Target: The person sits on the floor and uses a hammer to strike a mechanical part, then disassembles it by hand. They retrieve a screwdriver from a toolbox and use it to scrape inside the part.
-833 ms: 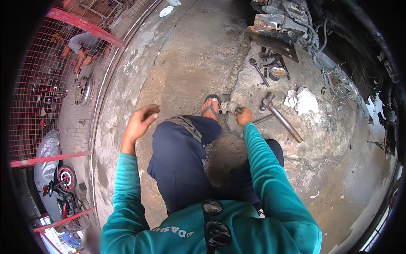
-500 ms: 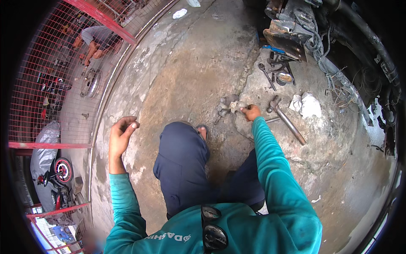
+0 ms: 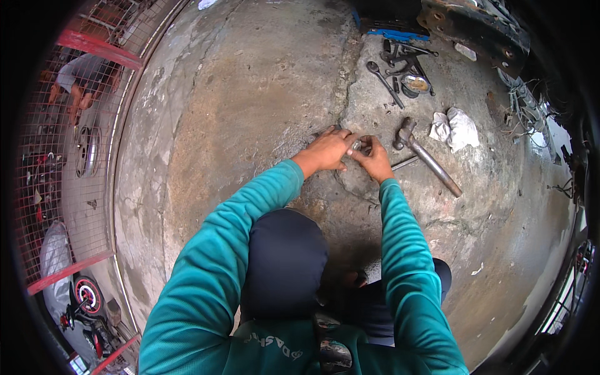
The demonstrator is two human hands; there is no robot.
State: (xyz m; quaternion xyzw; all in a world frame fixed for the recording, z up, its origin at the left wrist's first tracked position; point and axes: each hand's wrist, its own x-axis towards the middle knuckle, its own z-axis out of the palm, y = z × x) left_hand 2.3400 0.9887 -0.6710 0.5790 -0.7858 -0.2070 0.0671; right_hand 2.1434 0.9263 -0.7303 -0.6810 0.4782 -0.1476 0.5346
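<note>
My left hand [image 3: 328, 150] is curled over a dull metal part [image 3: 355, 145] low over the cracked concrete, its fingers largely covering the piece. My right hand [image 3: 373, 159] grips the same part from the right, thumb and fingers around its end. Just right of both hands lies a heavy steel hammer [image 3: 431, 164], head toward the top, with a thin metal bar [image 3: 405, 162] beside it. A crumpled white rag [image 3: 461, 128] sits to the hammer's right.
Wrenches and sockets [image 3: 390, 81] lie beyond the hammer, near dark machinery [image 3: 475, 34] with hanging cables [image 3: 525, 103]. On the left a red mesh fence [image 3: 87, 262] separates a crouching co-worker [image 3: 81, 84], a wheel rim [image 3: 87, 150] and a covered motorbike [image 3: 56, 250].
My left hand has moved from beside my knee forward and right onto the metal part. My right hand stays on it, slightly higher. My body and view have leaned forward.
</note>
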